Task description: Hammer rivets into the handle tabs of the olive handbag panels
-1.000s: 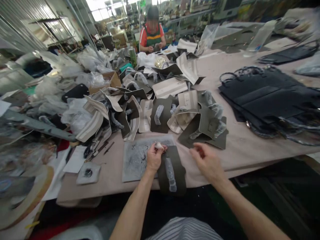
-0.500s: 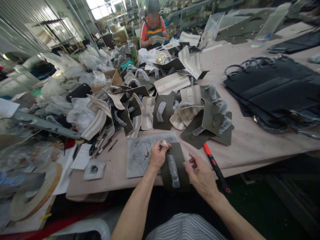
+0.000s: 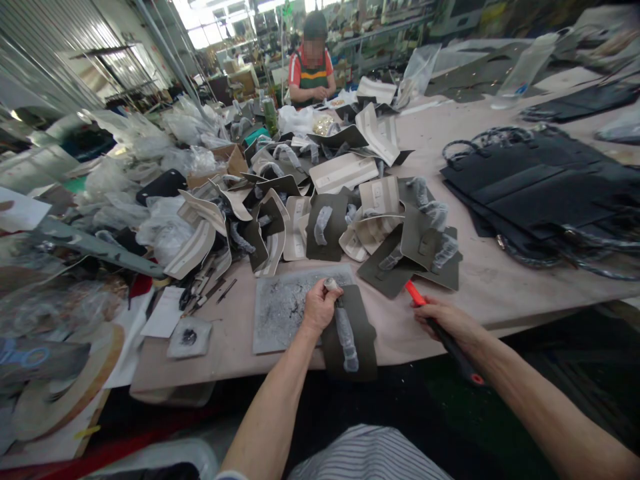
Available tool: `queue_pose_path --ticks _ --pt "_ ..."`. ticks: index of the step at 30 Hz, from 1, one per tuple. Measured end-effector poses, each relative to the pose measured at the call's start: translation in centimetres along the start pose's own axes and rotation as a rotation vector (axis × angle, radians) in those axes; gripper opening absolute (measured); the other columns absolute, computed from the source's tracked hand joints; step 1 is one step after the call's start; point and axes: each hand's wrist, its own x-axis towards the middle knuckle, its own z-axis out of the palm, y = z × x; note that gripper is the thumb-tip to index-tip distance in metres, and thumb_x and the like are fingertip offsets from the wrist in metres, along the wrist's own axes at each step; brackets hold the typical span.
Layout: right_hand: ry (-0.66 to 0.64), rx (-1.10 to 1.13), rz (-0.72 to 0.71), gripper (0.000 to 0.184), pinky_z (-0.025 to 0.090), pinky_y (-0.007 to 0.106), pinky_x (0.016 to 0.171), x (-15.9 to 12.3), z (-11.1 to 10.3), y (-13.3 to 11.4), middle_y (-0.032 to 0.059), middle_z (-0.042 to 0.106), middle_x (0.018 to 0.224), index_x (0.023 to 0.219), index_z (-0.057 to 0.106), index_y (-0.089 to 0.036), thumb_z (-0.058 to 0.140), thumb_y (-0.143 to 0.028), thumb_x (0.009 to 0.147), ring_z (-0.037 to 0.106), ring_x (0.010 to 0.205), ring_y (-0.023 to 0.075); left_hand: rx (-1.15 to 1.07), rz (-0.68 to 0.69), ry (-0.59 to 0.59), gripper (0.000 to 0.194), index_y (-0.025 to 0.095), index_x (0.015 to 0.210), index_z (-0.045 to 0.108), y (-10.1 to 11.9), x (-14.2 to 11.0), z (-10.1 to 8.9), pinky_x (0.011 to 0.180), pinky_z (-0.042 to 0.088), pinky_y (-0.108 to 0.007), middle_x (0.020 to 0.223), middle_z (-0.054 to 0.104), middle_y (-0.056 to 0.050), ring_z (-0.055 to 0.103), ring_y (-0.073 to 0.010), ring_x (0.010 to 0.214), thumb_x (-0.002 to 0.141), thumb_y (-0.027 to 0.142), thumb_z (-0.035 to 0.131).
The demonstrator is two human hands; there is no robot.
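My left hand [image 3: 320,308] is closed in a pinch around a small pale cylindrical piece [image 3: 331,285], held upright at the top end of a plastic-wrapped handle [image 3: 345,333]. That handle lies on a dark olive panel [image 3: 365,340], which rests partly on a speckled grey slab [image 3: 280,310] and overhangs the table edge. To the right, my right hand [image 3: 447,320] is wrapped around a red-and-black tool handle [image 3: 413,292]. The tool's far end is at the edge of another olive panel, and I cannot see a head on it.
Several olive and cream panels [image 3: 345,172] with wrapped handles are heaped beyond the slab. Black bags [image 3: 550,180] are stacked at right. Small tools [image 3: 205,290] and a paper [image 3: 163,312] lie at left. A co-worker [image 3: 311,67] sits across the table.
My right hand has moved right from beside the olive panel and taken hold of the red-and-black tool handle. The left hand stays at the panel with the pale piece.
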Motion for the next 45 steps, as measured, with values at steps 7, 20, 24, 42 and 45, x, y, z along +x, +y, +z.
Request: queue_pose_path --ticks 7,20,24,42,45 --pt "-0.047 0.518 0.296 0.017 0.037 0.022 0.039 -4.2 -0.9 -0.2 -0.0020 0.046 0.064 0.077 0.047 -0.022 0.060 -0.028 0.067 0.036 0.044 0.0095 0.023 0.042 -0.018 0.006 0.019 0.086 0.064 0.0 -0.1 -0.1 0.076 0.051 -0.029 0.081 0.071 -0.003 0.067 -0.0191 0.079 0.083 0.023 0.065" --pt "0.072 -0.047 0.042 0.015 0.037 0.027 0.042 -6.5 -0.9 6.9 -0.0020 0.050 0.061 0.078 0.046 -0.025 0.057 -0.033 0.072 0.048 0.044 0.0151 0.070 0.088 -0.125 0.009 0.020 0.090 0.067 0.0 0.1 -0.6 0.078 0.050 -0.028 0.084 0.072 -0.003 0.066 -0.0191 0.081 0.083 0.018 0.061" --pt "0.099 -0.029 0.159 0.022 0.036 0.027 0.040 -8.6 -0.2 6.5 -0.0055 0.044 0.053 0.078 0.043 -0.026 0.052 -0.046 0.081 0.044 0.042 0.0147 0.148 0.144 -0.172 0.010 0.020 0.091 0.069 0.0 0.1 -0.9 0.077 0.050 -0.028 0.084 0.072 -0.003 0.066 -0.0191 0.081 0.085 0.017 0.061" --pt "0.087 -0.858 -0.628 0.032 0.016 0.030 0.053 -7.1 3.8 -7.3 0.0010 0.053 0.059 0.082 0.043 -0.022 0.029 -0.043 0.102 0.049 0.050 0.0174 0.248 0.236 -0.183 0.008 0.019 0.088 0.066 -0.5 -0.5 -0.9 0.075 0.051 -0.027 0.083 0.072 -0.001 0.066 -0.0168 0.077 0.086 0.015 0.059" --pt "0.118 -0.830 -0.689 0.032 0.017 0.029 0.051 -7.6 3.2 -8.6 -0.0008 0.050 0.057 0.080 0.043 -0.023 0.033 -0.044 0.101 0.045 0.046 0.0158 0.233 0.220 -0.183 0.007 0.018 0.086 0.066 -0.4 -0.5 -0.9 0.074 0.050 -0.027 0.082 0.071 -0.001 0.065 -0.0164 0.076 0.086 0.016 0.060"
